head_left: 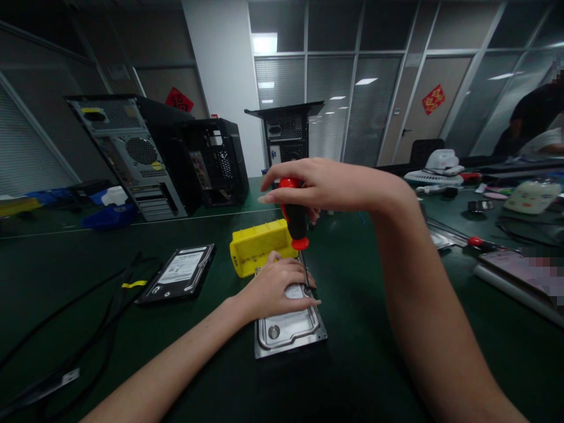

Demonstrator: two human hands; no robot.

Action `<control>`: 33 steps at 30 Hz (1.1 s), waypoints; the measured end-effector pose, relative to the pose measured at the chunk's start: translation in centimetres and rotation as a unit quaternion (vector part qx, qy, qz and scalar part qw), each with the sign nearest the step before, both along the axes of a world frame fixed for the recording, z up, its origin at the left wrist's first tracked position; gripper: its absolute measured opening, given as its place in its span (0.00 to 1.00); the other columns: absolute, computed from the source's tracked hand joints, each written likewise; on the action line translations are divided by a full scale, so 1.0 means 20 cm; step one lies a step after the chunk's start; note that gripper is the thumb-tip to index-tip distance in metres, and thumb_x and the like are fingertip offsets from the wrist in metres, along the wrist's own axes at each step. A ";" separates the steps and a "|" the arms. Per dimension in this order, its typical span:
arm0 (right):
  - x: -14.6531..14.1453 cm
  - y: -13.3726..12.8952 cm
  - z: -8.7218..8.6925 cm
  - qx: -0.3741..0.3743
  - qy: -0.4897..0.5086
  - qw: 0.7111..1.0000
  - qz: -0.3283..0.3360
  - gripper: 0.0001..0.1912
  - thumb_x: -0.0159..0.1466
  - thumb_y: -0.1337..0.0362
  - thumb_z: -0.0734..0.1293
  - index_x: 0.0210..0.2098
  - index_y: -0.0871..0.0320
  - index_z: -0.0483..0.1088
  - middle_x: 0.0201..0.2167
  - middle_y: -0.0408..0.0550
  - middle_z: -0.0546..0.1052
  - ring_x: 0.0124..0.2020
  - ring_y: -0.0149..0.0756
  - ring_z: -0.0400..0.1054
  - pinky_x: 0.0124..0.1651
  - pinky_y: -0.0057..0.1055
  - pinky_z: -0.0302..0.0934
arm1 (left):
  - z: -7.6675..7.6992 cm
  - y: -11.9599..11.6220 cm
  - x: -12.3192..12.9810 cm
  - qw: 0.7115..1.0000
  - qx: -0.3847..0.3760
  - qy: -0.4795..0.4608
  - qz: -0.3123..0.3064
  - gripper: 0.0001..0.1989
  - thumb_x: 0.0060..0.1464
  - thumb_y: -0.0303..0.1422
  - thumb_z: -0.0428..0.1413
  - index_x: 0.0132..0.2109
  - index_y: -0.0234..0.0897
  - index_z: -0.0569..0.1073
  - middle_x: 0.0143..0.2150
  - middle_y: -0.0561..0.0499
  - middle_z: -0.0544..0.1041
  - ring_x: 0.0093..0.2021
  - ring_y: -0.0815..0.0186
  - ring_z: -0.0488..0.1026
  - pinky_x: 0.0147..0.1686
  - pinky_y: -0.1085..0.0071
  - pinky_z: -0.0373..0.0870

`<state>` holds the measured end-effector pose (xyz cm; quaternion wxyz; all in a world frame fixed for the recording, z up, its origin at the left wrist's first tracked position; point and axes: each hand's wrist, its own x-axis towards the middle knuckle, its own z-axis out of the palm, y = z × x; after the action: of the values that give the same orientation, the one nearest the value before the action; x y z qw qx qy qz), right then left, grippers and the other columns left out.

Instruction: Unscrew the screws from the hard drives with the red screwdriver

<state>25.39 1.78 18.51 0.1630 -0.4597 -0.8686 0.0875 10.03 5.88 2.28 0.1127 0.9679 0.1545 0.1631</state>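
Observation:
A silver hard drive (291,335) lies flat on the green table, its label mostly covered. My left hand (277,285) rests across it, thumb and fingers gripping around its upper part. My right hand (304,182) is closed on the red and black handle of a screwdriver (296,220), palm over the top. The screwdriver stands nearly upright, its shaft running down to the drive's right side by my left fingers; the exact tip contact is hard to make out. Just behind the drive is a yellow bin (251,244) with several small screws inside.
Another hard drive (176,273) lies to the left beside black cables (114,311). Computer cases (150,153) stand at the back. On the right are a second screwdriver (484,242), a phone-like device (524,273) and a white tool (436,167). A person (535,117) is at far right.

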 end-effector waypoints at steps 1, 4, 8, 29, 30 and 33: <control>0.00 0.00 0.00 0.001 0.001 1.000 -0.006 0.22 0.63 0.48 0.57 0.45 0.59 0.66 0.37 0.47 0.72 0.22 0.23 0.63 0.24 0.21 0.58 | 0.00 0.00 0.00 1.000 0.000 0.000 0.000 0.14 0.55 0.46 0.54 0.43 0.44 0.75 0.46 0.52 0.77 0.49 0.60 0.69 0.48 0.62 0.51; 0.00 0.00 -0.01 -0.004 0.020 0.999 -0.036 0.27 0.63 0.44 0.53 0.43 0.61 0.66 0.36 0.49 0.72 0.25 0.26 0.66 0.24 0.22 0.58 | 0.00 0.00 0.00 1.000 0.000 0.000 -0.003 0.15 0.55 0.46 0.54 0.43 0.44 0.75 0.46 0.52 0.77 0.49 0.60 0.69 0.47 0.62 0.52; 0.02 -0.01 0.01 -0.019 0.034 0.998 -0.042 0.23 0.67 0.53 0.50 0.51 0.59 0.65 0.52 0.50 0.68 0.40 0.32 0.68 0.31 0.23 0.61 | -0.01 0.00 0.00 1.000 -0.003 0.000 -0.006 0.15 0.55 0.47 0.53 0.43 0.43 0.75 0.46 0.51 0.77 0.49 0.59 0.69 0.47 0.62 0.52; 0.00 -0.01 0.00 0.030 -0.011 0.999 -0.007 0.23 0.65 0.48 0.53 0.41 0.60 0.66 0.35 0.48 0.71 0.32 0.29 0.64 0.33 0.26 0.54 | 0.00 0.00 0.00 1.000 -0.007 -0.002 -0.003 0.15 0.56 0.46 0.54 0.43 0.43 0.75 0.46 0.52 0.77 0.50 0.60 0.69 0.49 0.61 0.50; 0.00 -0.01 0.00 0.037 -0.019 0.999 -0.007 0.21 0.64 0.49 0.55 0.43 0.60 0.65 0.36 0.48 0.72 0.33 0.30 0.64 0.33 0.26 0.55 | 0.00 0.00 0.00 1.000 -0.008 -0.002 -0.004 0.15 0.56 0.46 0.54 0.43 0.43 0.75 0.46 0.52 0.77 0.50 0.60 0.69 0.49 0.61 0.50; -0.01 0.00 0.00 0.057 -0.044 0.997 -0.002 0.20 0.61 0.52 0.61 0.46 0.60 0.64 0.38 0.47 0.72 0.33 0.30 0.64 0.31 0.26 0.55 | 0.00 0.00 0.00 1.000 -0.008 -0.002 -0.005 0.14 0.56 0.46 0.54 0.43 0.44 0.74 0.45 0.52 0.77 0.50 0.60 0.69 0.49 0.61 0.50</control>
<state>25.24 1.83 18.49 0.1508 -0.4550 -0.8775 0.0173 10.06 5.88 2.30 0.1220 0.9675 0.1504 0.1628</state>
